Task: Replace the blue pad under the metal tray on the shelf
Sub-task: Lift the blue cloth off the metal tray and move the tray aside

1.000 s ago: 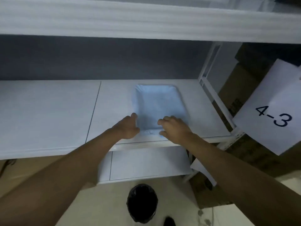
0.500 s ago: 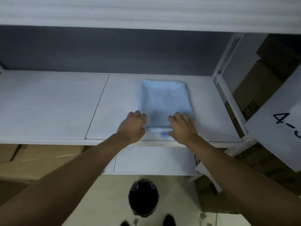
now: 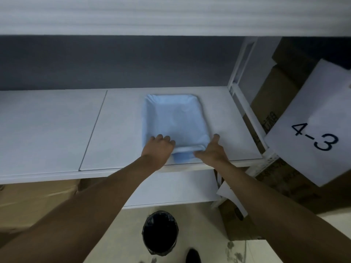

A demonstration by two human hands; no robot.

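My left arm comes in from the lower left of the frame, and its start is cut off by the edge. My left hand (image 3: 158,149) sits at the near left corner of the blue pad (image 3: 175,118). My fingers (image 3: 164,139) are bent down over that corner and rest on the blue sheet. I cannot tell if they pinch it or just press on it, because the fingertips are hidden.

The blue pad lies in the middle of the frame on the white shelf (image 3: 57,128), and it covers the metal tray (image 3: 188,149). All I can see of the tray is a pale rim at the near end, between my two hands. A small flap of blue sticks out below that rim.

My right hand (image 3: 211,151) is at the near right corner of the pad. It is spread open, with the thumb touching the blue flap and the other fingers lying flat on the shelf beside the pad. It holds nothing that I can see.

At the right of the frame hangs a white sign (image 3: 315,124) that says 4-3, with brown boxes (image 3: 273,95) behind it. A black bin (image 3: 160,232) stands on the floor at the bottom middle.
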